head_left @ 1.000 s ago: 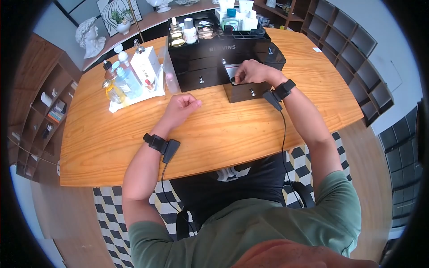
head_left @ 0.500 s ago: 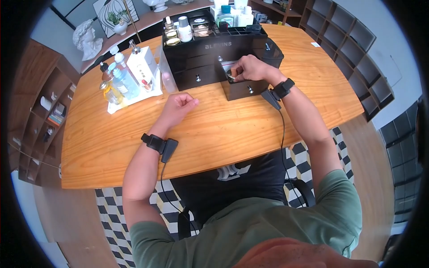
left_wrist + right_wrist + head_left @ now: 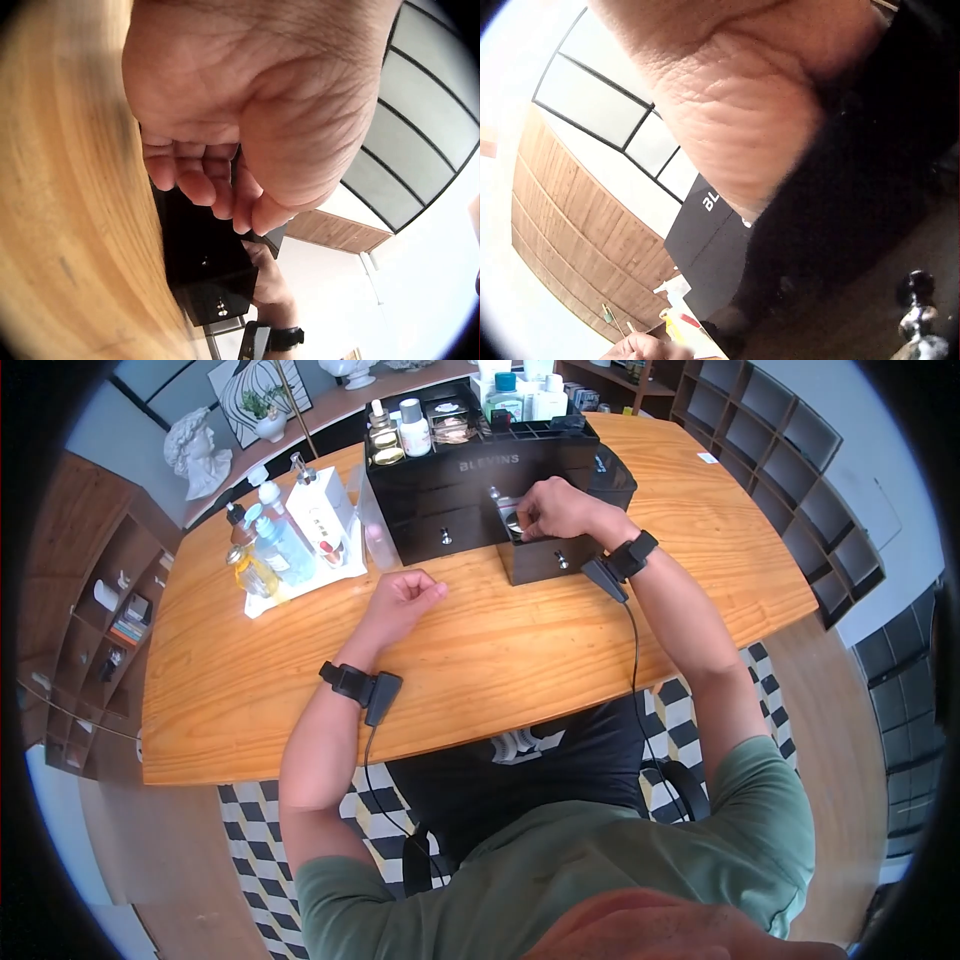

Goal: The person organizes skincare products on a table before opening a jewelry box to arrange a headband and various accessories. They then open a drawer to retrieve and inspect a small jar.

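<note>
The left hand rests on the wooden table, its fingers loosely curled around nothing; its palm and fingertips fill the top of the left wrist view. The right hand reaches down into the pulled-out small drawer of the black organizer. Beside its bent fingertips, inside the drawer, lies a small round dark item; whether the fingers pinch it cannot be made out. In the right wrist view the drawer's dark front hides those fingers, and only the palm shows.
Bottles and a compact stand on top of the organizer. A white tray with several bottles and a tall white pump box is at the left. A clear holder with a pink item stands between tray and organizer.
The right hand's fingers have shifted slightly within the drawer, and the round item there shows more than a second ago. The left hand stays in place; the head view has tilted slightly.
</note>
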### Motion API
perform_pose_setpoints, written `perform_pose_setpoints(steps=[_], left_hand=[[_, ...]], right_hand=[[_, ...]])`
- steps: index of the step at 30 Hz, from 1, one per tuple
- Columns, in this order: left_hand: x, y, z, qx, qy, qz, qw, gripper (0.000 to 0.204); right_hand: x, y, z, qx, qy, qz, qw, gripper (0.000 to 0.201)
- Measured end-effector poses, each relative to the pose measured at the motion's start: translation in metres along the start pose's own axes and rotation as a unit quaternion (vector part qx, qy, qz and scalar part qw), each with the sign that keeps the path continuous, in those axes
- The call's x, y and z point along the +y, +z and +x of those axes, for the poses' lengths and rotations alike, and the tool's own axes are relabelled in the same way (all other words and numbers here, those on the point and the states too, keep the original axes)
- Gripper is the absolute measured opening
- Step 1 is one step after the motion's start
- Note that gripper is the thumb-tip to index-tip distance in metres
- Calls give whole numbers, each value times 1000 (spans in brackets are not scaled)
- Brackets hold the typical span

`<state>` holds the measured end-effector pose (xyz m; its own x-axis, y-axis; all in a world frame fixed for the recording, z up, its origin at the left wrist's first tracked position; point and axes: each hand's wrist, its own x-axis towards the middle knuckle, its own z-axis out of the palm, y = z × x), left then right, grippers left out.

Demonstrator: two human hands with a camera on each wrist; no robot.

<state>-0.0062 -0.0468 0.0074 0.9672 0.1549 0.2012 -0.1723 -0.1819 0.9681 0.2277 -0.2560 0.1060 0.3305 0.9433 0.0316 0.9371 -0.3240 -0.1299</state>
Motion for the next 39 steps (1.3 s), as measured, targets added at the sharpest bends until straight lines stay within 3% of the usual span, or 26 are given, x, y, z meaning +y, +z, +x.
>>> perform_pose_setpoints(steps=[11, 14, 16, 17, 19, 21, 23, 28, 39], left_hand=[[-4, -4, 0, -10, -31, 21, 999, 18], [-3, -5, 0, -10, -40, 37, 998, 18], [1, -3, 0, -3, -37, 61, 997, 18], [0, -4, 0, -5, -38, 62, 997, 18], [-1, -4, 0, -4, -39, 57, 998, 19], [-1, -3, -1, 4, -31, 69, 997, 20], [1, -2, 1, 11, -16, 84, 996, 22], [13, 1, -3, 6, -29, 43, 999, 20], [6, -4, -3, -11, -40, 53, 998, 16]], right_hand=[[5, 5, 5, -18, -19, -3, 1000, 18], [-3, -11, -9, -26, -4, 49, 998, 19], [6, -13, -19, 32, 71, 204, 976, 22], [10, -13, -25, 33, 73, 205, 976, 22], [11, -19, -40, 118, 13, 210, 970, 26], [22, -18, -52, 115, 14, 188, 975, 26], [32, -15, -63, 126, -43, 221, 966, 28], [48, -2, -77, 226, -129, 221, 940, 27], [51, 21, -82, 213, -123, 218, 944, 19]])
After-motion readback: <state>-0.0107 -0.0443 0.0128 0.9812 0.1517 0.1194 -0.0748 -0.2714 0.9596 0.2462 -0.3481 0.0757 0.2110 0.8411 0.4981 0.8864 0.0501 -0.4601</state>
